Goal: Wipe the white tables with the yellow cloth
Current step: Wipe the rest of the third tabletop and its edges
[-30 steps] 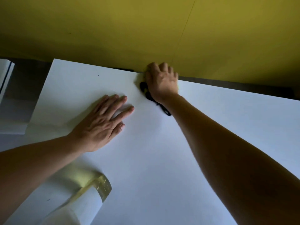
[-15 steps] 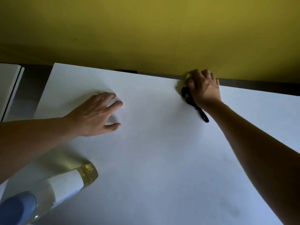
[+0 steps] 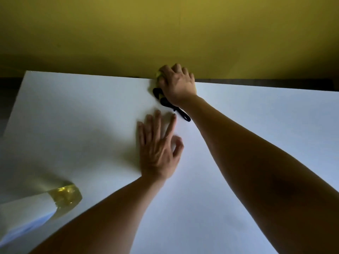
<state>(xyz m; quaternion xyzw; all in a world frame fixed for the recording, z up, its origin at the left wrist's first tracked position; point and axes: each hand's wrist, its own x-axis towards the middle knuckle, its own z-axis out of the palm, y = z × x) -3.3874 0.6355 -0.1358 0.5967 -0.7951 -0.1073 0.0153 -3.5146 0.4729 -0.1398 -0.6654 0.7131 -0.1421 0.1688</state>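
A white table (image 3: 73, 116) fills most of the view. At its far edge my right hand (image 3: 177, 85) has its fingers curled over the yellow cloth (image 3: 158, 75), which is almost wholly hidden; only a yellow corner shows left of the knuckles. A black strap or trim (image 3: 172, 106) trails from under the hand toward my wrist. My left hand (image 3: 158, 143) lies flat on the tabletop just in front of it, fingers spread and straight, holding nothing.
A bottle of yellow liquid (image 3: 62, 197) with a white label lies at the lower left of the table. A yellow wall (image 3: 165, 33) stands directly behind the table's far edge. A dark gap (image 3: 9, 92) runs along the table's left side.
My left hand has slid to the right across the table, closer to the right hand. The right hand with the cloth swept right along the far edge and now sits further left in view.
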